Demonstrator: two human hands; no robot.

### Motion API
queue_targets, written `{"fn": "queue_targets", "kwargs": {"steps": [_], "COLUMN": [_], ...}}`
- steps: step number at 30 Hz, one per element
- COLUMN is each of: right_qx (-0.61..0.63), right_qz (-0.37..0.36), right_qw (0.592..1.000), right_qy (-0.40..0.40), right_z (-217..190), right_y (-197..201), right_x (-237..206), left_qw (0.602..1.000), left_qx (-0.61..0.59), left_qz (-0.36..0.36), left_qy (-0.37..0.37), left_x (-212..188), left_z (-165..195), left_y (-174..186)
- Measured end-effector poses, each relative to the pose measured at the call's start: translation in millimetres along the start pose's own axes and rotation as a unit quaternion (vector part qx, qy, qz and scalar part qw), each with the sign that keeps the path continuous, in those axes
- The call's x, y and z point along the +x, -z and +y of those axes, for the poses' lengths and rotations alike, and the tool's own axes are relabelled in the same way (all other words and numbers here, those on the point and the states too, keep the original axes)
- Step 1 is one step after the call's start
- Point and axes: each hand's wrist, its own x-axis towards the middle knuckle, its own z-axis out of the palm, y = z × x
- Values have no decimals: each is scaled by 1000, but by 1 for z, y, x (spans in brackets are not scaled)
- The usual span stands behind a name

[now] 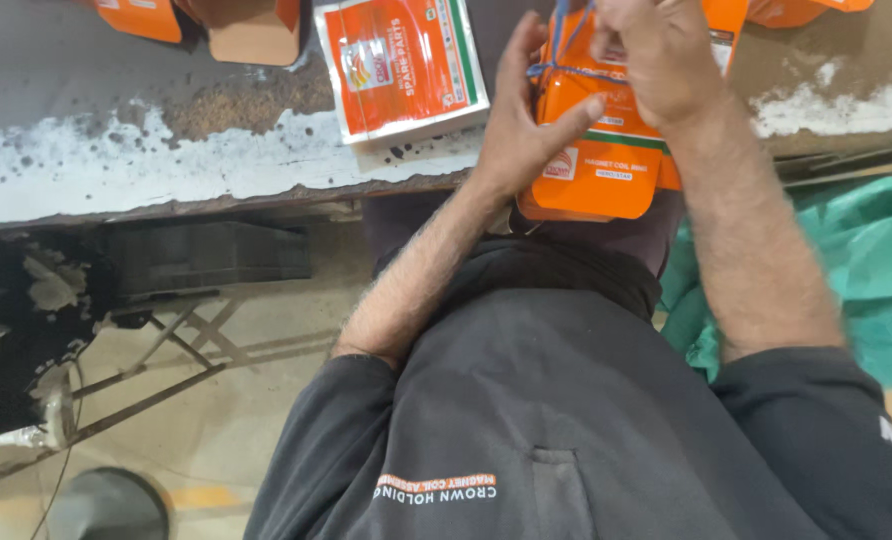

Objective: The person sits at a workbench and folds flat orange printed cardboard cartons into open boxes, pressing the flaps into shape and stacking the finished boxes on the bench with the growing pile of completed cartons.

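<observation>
Orange cartons point(598, 150), stacked flat and bound with blue string point(556, 45), sit at the near edge of a worn workbench point(166, 160), partly overhanging it, as a person in a dark sweatshirt works on the bundle. The left hand point(521, 125) clasps the stack's side, thumb pressed across the top carton; the right hand point(656, 55) is closed over the upper end where the string crosses, though whether its fingers pinch the string itself cannot be told. Doing this well appears to call for a steady brace from the left hand, even tension on the string, and the stack kept square so it does not slip off the edge. A sealed orange-and-white pouch point(401, 65) lies just beside the bundle, with open orange boxes point(251, 25) farther along. Flaking white paint and rust-brown patches mark the bench top. Green cloth point(866, 260) is heaped at the right, and a bare concrete floor point(226, 420) shows below.
</observation>
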Motion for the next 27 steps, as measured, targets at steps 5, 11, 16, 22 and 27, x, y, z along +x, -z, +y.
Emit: {"fn": "queue_targets", "kwargs": {"steps": [5,11,16,22,27], "right_qx": [179,273,275,258,258], "right_qz": [-50,21,15,31,105], "right_qw": [968,940,946,953,944], "right_qy": [-170,-205,-169,-155,-178], "right_z": [-19,2,-25,-71,-68], "right_y": [-16,-24,-11,-10,6], "right_x": [15,19,20,10,-3], "left_qw": [994,982,980,978,975], "left_qx": [-18,-61,-65,-108,-106], "left_qz": [-105,-156,-174,-171,-172], "left_qy": [4,84,77,44,90], "left_x": [4,7,14,21,21], "left_z": [7,11,15,10,5], "left_y": [5,10,2,-12,-13]}}
